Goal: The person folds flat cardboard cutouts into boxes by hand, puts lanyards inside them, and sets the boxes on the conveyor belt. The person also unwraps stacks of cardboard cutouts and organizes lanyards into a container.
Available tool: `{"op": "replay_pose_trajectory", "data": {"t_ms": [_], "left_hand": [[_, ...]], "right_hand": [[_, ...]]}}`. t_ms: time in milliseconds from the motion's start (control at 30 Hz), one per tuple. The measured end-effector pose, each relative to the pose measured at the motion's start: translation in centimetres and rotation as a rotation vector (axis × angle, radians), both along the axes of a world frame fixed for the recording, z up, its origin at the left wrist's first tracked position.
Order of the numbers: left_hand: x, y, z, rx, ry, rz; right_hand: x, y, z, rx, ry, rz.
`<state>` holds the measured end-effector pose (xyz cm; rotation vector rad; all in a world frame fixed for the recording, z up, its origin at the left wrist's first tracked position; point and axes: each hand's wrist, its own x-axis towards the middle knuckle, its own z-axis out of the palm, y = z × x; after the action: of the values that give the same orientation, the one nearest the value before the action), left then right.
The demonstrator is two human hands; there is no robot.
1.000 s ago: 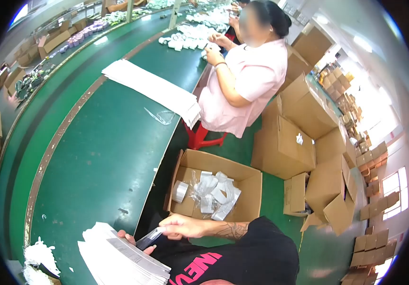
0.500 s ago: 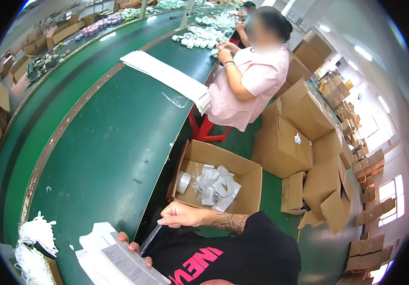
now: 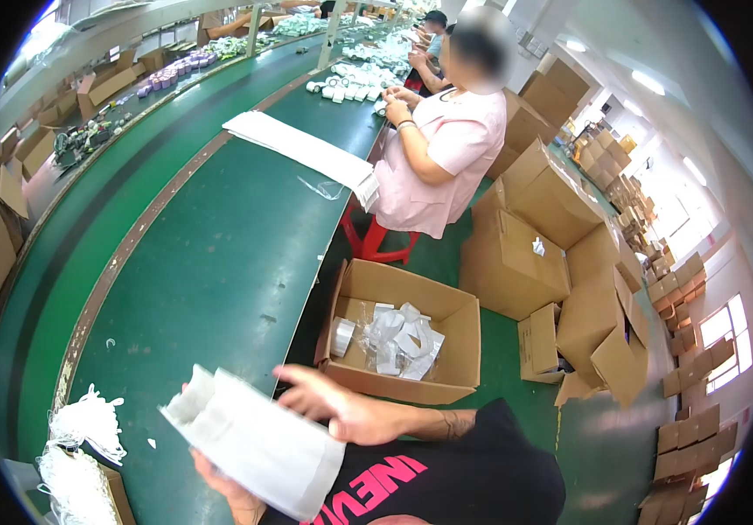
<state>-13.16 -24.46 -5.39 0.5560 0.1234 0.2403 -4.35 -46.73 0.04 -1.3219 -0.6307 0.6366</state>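
My left hand (image 3: 223,490) holds a thick stack of white papers (image 3: 258,442) from below and the side, its fingers wrapped round the near edge. The stack is tilted, and a plain white face shows, with uneven layers at its upper left end. My right hand (image 3: 346,411) is at the stack's upper edge, fingers spread and smeared by motion; whether they touch the paper I cannot tell. Farther along the green table (image 3: 193,271) lies another long white stack (image 3: 302,149), beside a clear plastic strip (image 3: 320,187).
Beside the table stands a cardboard box (image 3: 407,389) with white and clear wrapping pieces. White string bundles (image 3: 88,424) lie at lower left. A co-worker in pink (image 3: 446,149) sits ahead, handling small white items. Large cartons (image 3: 516,258) stand to the right.
My right hand has let go of the thin clear strip it was pulling and opened over the stack. The stack has turned: its printed label no longer shows.
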Motion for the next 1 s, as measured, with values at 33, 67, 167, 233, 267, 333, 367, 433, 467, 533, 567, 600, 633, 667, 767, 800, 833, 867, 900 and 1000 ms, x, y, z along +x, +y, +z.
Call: {"op": "replay_pose_trajectory", "data": {"t_ms": [33, 67, 167, 233, 267, 333, 367, 433, 467, 533, 567, 600, 633, 667, 767, 800, 833, 867, 900, 1000], "left_hand": [[0.4, -0.3, -0.5, 0.220, 0.090, 0.042], [0.8, -0.5, -0.9, 0.207, 0.149, 0.054], [3.3, -1.2, -1.6, 0.231, 0.253, 0.113], [4.2, -2.1, -1.4, 0.319, 0.273, 0.156], [4.7, -2.8, -0.7, 0.386, 0.261, 0.184], [5.5, -3.6, -0.8, 0.443, 0.217, 0.198], [6.1, -4.0, -1.0, 0.466, 0.210, 0.179], [7.3, -5.1, -0.9, 0.510, 0.195, 0.140], [8.3, -6.2, -0.6, 0.658, 0.141, 0.168], [10.5, -9.3, 1.8, 0.952, 0.038, 0.223], [11.0, -10.2, 2.2, 0.974, 0.038, 0.129], [11.5, -11.5, 3.2, 1.023, 0.031, 0.086], [12.4, -12.6, 4.0, 1.072, 0.026, 0.047], [13.5, -13.3, 4.0, 1.060, -0.024, -0.042], [16.8, -13.7, 4.1, 1.626, -0.225, -0.227], [17.8, -13.8, 5.3, 1.760, -0.169, -0.385], [18.7, -14.0, 6.0, 1.888, -0.108, -0.550], [19.5, -14.7, 6.3, 2.127, -0.052, -0.597], [20.2, -14.8, 4.9, 2.285, -0.218, -0.540], [21.6, -17.5, 4.7, 2.244, -0.593, -0.527]], "right_hand": [[0.2, 0.6, 0.3, -0.041, -0.086, 0.053], [0.4, 1.2, 0.5, -0.076, -0.175, 0.103], [2.2, 0.2, 2.4, -0.126, 0.112, 0.058], [3.1, -1.1, 2.9, -0.258, 0.065, 0.069], [3.5, -2.0, 2.5, -0.277, 0.035, 0.104], [4.7, -3.9, 1.1, -0.168, 0.129, 0.173], [5.5, -5.0, 0.4, -0.039, 0.250, 0.205], [6.3, -6.3, 0.1, -0.029, 0.262, 0.198], [6.5, -6.6, 0.5, -0.148, 0.153, 0.158], [6.5, -6.7, -0.9, -0.338, -0.053, 0.013], [6.7, -7.1, -2.9, -0.266, -0.126, -0.075], [7.3, -8.0, -4.7, -0.203, -0.140, -0.099], [8.1, -8.9, -6.4, -0.141, -0.155, -0.120], [8.4, -9.9, -7.7, -0.069, -0.049, -0.140], [8.9, -13.5, -11.3, 0.002, 0.285, -0.191], [8.9, -14.4, -12.2, 0.065, 0.337, -0.248], [8.9, -15.0, -12.9, 0.127, 0.390, -0.305], [8.7, -15.6, -13.5, 0.191, 0.447, -0.363], [8.6, -16.2, -14.2, 0.188, 0.448, -0.399], [8.7, -18.3, -17.1, 0.195, 0.407, -0.521]]}}
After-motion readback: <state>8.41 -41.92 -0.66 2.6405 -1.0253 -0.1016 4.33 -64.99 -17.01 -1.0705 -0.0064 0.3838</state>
